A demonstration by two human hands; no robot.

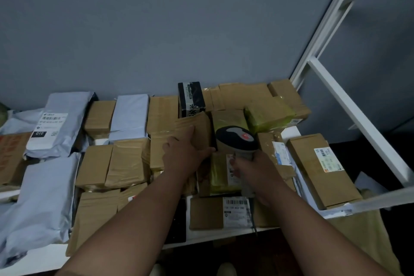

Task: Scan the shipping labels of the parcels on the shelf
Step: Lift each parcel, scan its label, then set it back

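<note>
While my left hand holds the tilted cardboard box by its near edge, my right hand is wrapped around the grip of the scanner, whose head points at the box's side. I cannot see a label on this box, so I think I should turn it until the barcode faces the scanner, keep it steady, then press the trigger. Parcels lie tightly packed on the shelf, some touching each other. A flat parcel with a white label lies near the front edge and looks easy to scan next.
</note>
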